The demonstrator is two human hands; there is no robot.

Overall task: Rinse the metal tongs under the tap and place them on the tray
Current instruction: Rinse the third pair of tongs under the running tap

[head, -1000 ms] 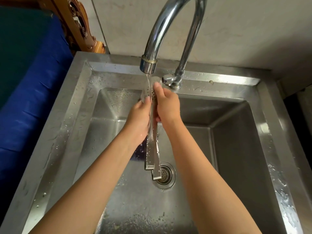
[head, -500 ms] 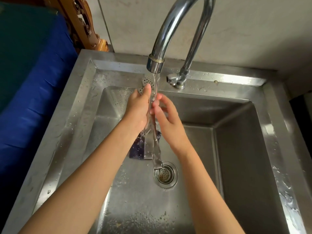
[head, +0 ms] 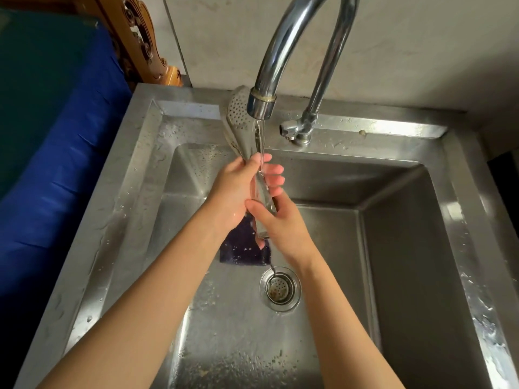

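Head view: metal tongs (head: pixel 238 119) stand nearly upright over the sink (head: pixel 393 248), perforated end beside the tap (head: pixel 262 103) spout. Left hand (head: pixel 238 189) fingers curl round the shaft. Right hand (head: pixel 280 223) fingers clamp the lower handle. A dark cloth (head: pixel 241 248) lies below.

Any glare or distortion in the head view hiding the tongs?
Head view: perforated metal tongs sharp; stainless steel sink glares along its right and back rims, edges bowed by the wide-angle lens; water stream under the curved chrome tap faint.
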